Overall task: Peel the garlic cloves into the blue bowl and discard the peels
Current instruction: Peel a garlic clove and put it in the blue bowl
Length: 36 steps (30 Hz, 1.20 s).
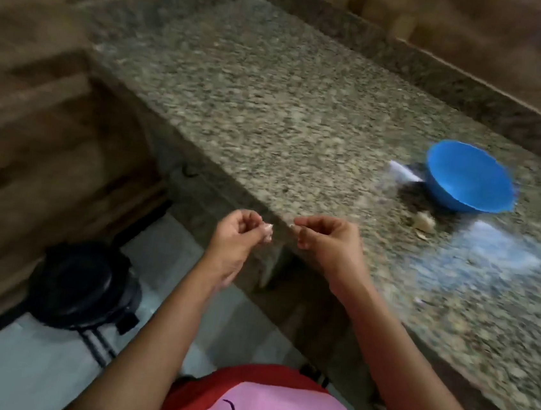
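Fingers of the left hand (239, 235) curl in and pinch a pale piece (266, 234) at their tips, clove or peel too blurred to tell. Just beside it, the right hand (328, 241) is curled too, thumb to forefinger; whether it holds anything I cannot tell. Both hang at the counter (273, 105) edge, mid frame. At the right the blue bowl (469, 179) sits on the counter, with garlic (426, 222) lying near it, lower left. Lower left of the frame stands a black bin (83, 285).

left hand (240, 236) pinches garlic clove (267, 231) | right hand (327, 241) curled, hold unclear | blue bowl (469, 179) apart
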{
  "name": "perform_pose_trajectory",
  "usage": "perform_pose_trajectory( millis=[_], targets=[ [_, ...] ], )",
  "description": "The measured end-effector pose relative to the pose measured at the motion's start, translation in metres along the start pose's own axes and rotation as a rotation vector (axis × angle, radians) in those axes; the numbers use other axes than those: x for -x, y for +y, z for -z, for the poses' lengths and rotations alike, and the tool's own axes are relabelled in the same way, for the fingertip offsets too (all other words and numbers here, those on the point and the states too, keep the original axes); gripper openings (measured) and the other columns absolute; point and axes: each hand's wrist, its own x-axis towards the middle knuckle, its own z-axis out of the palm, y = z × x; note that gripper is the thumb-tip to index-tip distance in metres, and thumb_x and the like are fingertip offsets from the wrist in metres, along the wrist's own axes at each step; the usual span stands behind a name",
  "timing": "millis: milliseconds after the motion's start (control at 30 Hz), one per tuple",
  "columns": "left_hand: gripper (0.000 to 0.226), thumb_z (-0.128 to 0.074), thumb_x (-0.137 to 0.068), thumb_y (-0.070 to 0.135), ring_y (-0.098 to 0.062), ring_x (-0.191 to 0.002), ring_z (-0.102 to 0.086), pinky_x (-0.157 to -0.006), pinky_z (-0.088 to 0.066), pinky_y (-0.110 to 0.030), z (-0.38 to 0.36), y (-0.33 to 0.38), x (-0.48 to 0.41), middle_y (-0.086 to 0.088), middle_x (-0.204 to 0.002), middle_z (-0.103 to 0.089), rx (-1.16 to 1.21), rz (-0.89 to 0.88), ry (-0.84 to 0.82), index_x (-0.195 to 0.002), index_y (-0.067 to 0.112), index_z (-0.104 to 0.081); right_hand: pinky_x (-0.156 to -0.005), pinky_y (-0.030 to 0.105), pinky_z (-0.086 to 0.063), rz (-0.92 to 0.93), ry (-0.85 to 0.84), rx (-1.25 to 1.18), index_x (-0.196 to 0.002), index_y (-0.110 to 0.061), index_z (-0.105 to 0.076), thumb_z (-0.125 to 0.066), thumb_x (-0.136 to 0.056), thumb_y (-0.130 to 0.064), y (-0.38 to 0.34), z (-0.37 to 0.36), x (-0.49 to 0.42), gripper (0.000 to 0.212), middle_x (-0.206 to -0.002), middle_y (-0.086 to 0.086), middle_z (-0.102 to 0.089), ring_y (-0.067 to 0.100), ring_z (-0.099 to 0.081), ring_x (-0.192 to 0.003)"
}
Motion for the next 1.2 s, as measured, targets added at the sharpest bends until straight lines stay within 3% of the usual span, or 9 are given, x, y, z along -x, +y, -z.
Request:
perform_pose_trajectory(
  millis=[233, 467, 600, 733, 833, 933, 1033, 1133, 1200],
  targets=[
    [0.026, -0.056, -0.085, -0.012, -0.004, -0.051, -0.055, -0.051, -0.045, -0.012, 0.182, 0.032, 0.015, -0.006, -0.067, -0.052, -0.001, -0.013, 0.353, -0.072, 0.01, -0.049, -0.055, 0.019, -0.046, 0.023, -0.353, 0.131, -0.08, -0.017, -0.068, -0.071, -0.081, -0.005, -0.011, -0.189, 0.006, 0.013, -0.064, 0.0, -0.063, 0.002, -0.053, -0.05],
    [0.023, -0.051, -0.09, -0.009, -0.014, -0.069, -0.058, -0.067, -0.05, -0.018, 0.331, 0.025, 0.029, -0.005, -0.074, -0.062, 0.133, 0.087, 0.622, -0.078, 0.007, -0.062, -0.049, 0.017, -0.045, -0.105, -0.647, 0.276, -0.09, 0.003, -0.067, -0.056, -0.085, 0.012, 0.0, -0.35, -0.009, 0.015, -0.058, 0.002, -0.057, 0.008, -0.05, -0.047],
    [0.02, -0.046, -0.09, -0.014, -0.015, -0.071, -0.058, -0.061, -0.053, -0.013, 0.392, 0.013, 0.021, -0.009, -0.079, -0.06, 0.157, 0.165, 0.758, -0.103, -0.012, -0.06, -0.047, 0.017, -0.042, -0.214, -0.754, 0.36, -0.096, 0.007, -0.066, -0.054, -0.086, 0.012, 0.016, -0.427, -0.023, 0.016, -0.056, 0.007, -0.054, 0.013, -0.048, -0.049],
    [0.023, -0.046, -0.09, -0.014, -0.019, -0.069, -0.056, -0.06, -0.053, -0.015, 0.438, -0.006, -0.002, -0.012, -0.077, -0.058, 0.247, 0.296, 0.878, -0.108, -0.011, -0.059, -0.043, 0.018, -0.042, -0.361, -0.753, 0.425, -0.091, 0.009, -0.066, -0.054, -0.087, 0.011, 0.045, -0.49, -0.043, 0.013, -0.057, 0.008, -0.053, 0.013, -0.047, -0.041],
    [0.015, -0.048, -0.089, -0.011, -0.02, -0.064, -0.053, -0.062, -0.051, -0.021, 0.461, -0.029, -0.023, -0.014, -0.072, -0.055, 0.316, 0.467, 0.934, -0.087, -0.004, -0.062, -0.041, 0.02, -0.044, -0.52, -0.688, 0.417, -0.066, 0.0, -0.058, -0.048, -0.088, 0.013, 0.077, -0.521, -0.062, 0.027, -0.062, 0.011, -0.052, 0.017, -0.047, -0.041],
    [0.012, -0.049, -0.09, -0.01, -0.019, -0.06, -0.049, -0.049, -0.049, -0.018, 0.48, -0.058, -0.046, -0.012, -0.069, -0.051, 0.419, 0.554, 0.962, -0.085, -0.002, -0.057, -0.055, 0.031, -0.051, -0.567, -0.626, 0.465, -0.075, 0.005, -0.061, -0.052, -0.088, 0.011, 0.109, -0.547, -0.079, 0.017, -0.066, 0.013, -0.054, 0.023, -0.051, -0.052],
    [0.013, -0.052, -0.091, -0.003, -0.019, -0.069, -0.056, -0.068, -0.051, -0.028, 0.495, -0.085, -0.067, -0.007, -0.077, -0.057, 0.37, 0.596, 0.988, -0.101, 0.003, -0.056, -0.069, 0.039, -0.056, -0.615, -0.562, 0.46, -0.085, 0.006, -0.061, -0.049, -0.091, 0.01, 0.134, -0.569, -0.093, 0.015, -0.071, 0.014, -0.054, 0.025, -0.05, -0.055],
    [0.029, -0.068, -0.083, 0.009, -0.031, -0.094, -0.061, -0.088, -0.052, -0.043, 0.506, -0.101, -0.084, -0.015, -0.1, -0.064, 0.249, 0.622, 1.093, -0.11, 0.001, -0.06, -0.043, 0.023, -0.049, -0.648, -0.532, 0.421, -0.088, 0.007, -0.059, -0.046, -0.092, 0.012, 0.145, -0.584, -0.103, 0.015, -0.077, 0.016, -0.055, 0.026, -0.054, -0.048],
    [0.026, -0.069, -0.084, 0.019, -0.029, -0.094, -0.059, -0.091, -0.049, -0.038, 0.512, -0.098, -0.092, -0.013, -0.098, -0.064, 0.08, 0.672, 1.088, -0.098, -0.001, -0.063, -0.047, 0.027, -0.05, -0.607, -0.512, 0.469, -0.077, 0.004, -0.059, -0.055, -0.088, 0.009, 0.153, -0.59, -0.106, 0.013, -0.081, 0.022, -0.062, 0.026, -0.055, -0.053]
  ],
)
